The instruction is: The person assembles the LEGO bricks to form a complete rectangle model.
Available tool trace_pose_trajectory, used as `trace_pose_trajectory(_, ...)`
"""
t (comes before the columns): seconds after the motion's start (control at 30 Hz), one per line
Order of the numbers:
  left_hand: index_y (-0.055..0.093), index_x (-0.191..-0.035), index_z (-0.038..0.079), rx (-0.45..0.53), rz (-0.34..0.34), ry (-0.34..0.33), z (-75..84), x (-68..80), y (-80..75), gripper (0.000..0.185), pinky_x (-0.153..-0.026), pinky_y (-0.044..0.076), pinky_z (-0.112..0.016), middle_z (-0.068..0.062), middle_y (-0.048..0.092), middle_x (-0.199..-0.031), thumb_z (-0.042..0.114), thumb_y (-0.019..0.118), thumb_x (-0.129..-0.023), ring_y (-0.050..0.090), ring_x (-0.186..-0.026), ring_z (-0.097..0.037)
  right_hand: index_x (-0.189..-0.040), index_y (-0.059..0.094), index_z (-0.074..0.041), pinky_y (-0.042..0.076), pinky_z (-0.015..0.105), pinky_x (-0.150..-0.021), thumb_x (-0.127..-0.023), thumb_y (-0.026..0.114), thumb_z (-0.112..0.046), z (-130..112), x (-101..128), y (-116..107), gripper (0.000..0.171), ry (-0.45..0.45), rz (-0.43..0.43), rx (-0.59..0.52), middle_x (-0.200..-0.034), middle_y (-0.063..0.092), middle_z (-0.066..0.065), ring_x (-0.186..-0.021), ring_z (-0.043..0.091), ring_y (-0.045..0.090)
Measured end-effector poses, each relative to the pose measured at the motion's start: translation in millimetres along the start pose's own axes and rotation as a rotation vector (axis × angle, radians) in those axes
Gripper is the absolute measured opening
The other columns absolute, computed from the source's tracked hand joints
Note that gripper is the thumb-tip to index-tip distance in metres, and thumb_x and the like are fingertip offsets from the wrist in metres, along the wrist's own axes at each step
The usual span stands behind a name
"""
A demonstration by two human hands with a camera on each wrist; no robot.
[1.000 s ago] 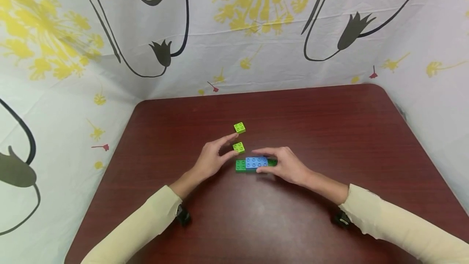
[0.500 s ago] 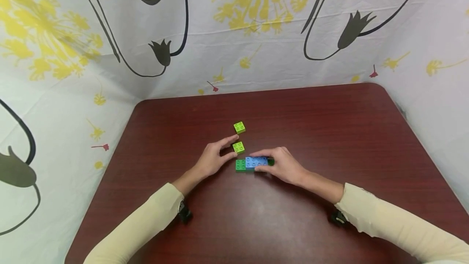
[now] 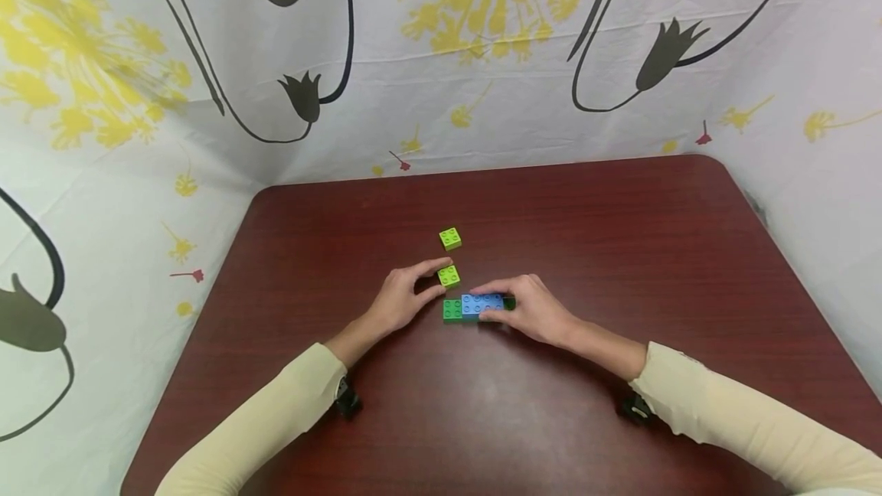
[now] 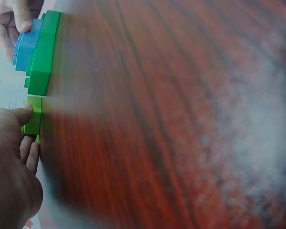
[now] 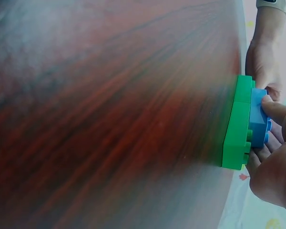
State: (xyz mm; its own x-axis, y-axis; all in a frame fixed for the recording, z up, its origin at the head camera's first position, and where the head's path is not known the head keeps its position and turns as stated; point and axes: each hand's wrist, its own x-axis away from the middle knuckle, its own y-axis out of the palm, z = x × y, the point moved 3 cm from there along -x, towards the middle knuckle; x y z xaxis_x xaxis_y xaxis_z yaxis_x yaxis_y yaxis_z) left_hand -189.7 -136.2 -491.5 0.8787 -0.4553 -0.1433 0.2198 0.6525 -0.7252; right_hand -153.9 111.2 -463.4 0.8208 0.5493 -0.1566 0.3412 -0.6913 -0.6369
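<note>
Two hands, one build: your work sits near the middle of the table [image 3: 620,251], close to you.
Stack: a blue brick [image 3: 481,303] sits on top of a dark green brick [image 3: 452,311] — the green one sticks out at the left end and shows again at the right, by your fingers.
Right hand: your right hand [image 3: 534,312] clamps the stack, thumb on the near side and fingers curled over the far side and right end; the right wrist view shows a fingertip [image 5: 271,107] pressed on the blue brick.
Small brick: a lime green brick [image 3: 449,275] lies flat on the table just behind the stack's left end, studs up, close to the stack but apart from it.
Left hand: your left hand [image 3: 400,301] pinches this lime brick — forefinger at its far edge, thumb at its near edge; the left wrist view shows the thumb [image 4: 24,113] against its side.
Second lime brick: another lime green square [image 3: 450,239] rests farther back, alone and clear of both hands.
Surround: a white cloth [image 3: 482,60] with yellow flowers and black tulip lines stands around the table.
</note>
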Motion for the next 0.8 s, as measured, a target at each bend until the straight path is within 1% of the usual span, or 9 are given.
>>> trace_pose_trajectory(0.13, 0.065, -0.148, 0.019, -0.005, 0.003, -0.001, -0.3, -0.4, -0.7, 0.05, -0.105, 0.054, -0.043, 0.0, 0.069, -0.141, 0.017, 0.077, -0.1, 0.066, -0.127, -0.015, -0.127, 0.079, -0.012, 0.059, 0.036, -0.084, -0.091, 0.087, -0.017, -0.1, -0.5, 0.1, 0.037, 0.003, -0.008, -0.003, -0.119, 0.078, 0.007, -0.097, 0.013, 0.07)
trace_pose_trajectory(0.33, 0.065, -0.147, 0.018, -0.016, -0.001, 0.019, -0.3, -1.9, -1.7, 0.048, -0.105, 0.054, -0.041, 0.0, 0.07, -0.14, 0.017, 0.077, -0.1, 0.066, -0.127, -0.015, -0.127, 0.079, -0.012, 0.06, 0.037, -0.084, -0.092, 0.087, -0.017, 0.0, -0.7, -0.3, 0.037, -0.001, -0.012, -0.006, -0.119, 0.078, 0.007, -0.095, 0.013, 0.069)
trace_pose_trajectory(0.5, 0.066, -0.145, 0.015, -0.005, -0.014, 0.042, 1.3, -2.2, -2.9, 0.047, -0.103, 0.055, -0.041, 0.0, 0.071, -0.138, 0.016, 0.078, -0.099, 0.069, -0.121, -0.017, -0.128, 0.079, -0.012, 0.06, 0.038, -0.084, -0.092, 0.086, -0.018, 0.5, -0.3, -0.5, 0.037, 0.002, -0.018, -0.008, -0.119, 0.078, 0.006, -0.095, 0.013, 0.069)
trace_pose_trajectory(0.67, 0.066, -0.143, 0.014, -0.002, -0.021, 0.035, 2.7, -1.2, -4.3, 0.046, -0.102, 0.055, -0.039, 0.001, 0.07, -0.138, 0.016, 0.078, -0.099, 0.069, -0.118, -0.018, -0.128, 0.079, -0.013, 0.06, 0.038, -0.084, -0.092, 0.086, -0.017, 0.6, -0.3, -0.1, 0.036, 0.004, -0.019, -0.008, -0.119, 0.078, 0.006, -0.096, 0.013, 0.069)
trace_pose_trajectory(0.8, 0.067, -0.141, 0.015, 0.013, -0.017, 0.037, 4.9, 0.5, -7.0, 0.044, -0.102, 0.056, -0.04, 0.0, 0.071, -0.136, 0.015, 0.079, -0.099, 0.07, -0.118, -0.018, -0.127, 0.079, -0.012, 0.059, 0.037, -0.084, -0.092, 0.086, -0.017, 0.8, 0.1, -0.1, 0.036, 0.006, -0.018, -0.01, -0.118, 0.078, 0.006, -0.096, 0.013, 0.069)
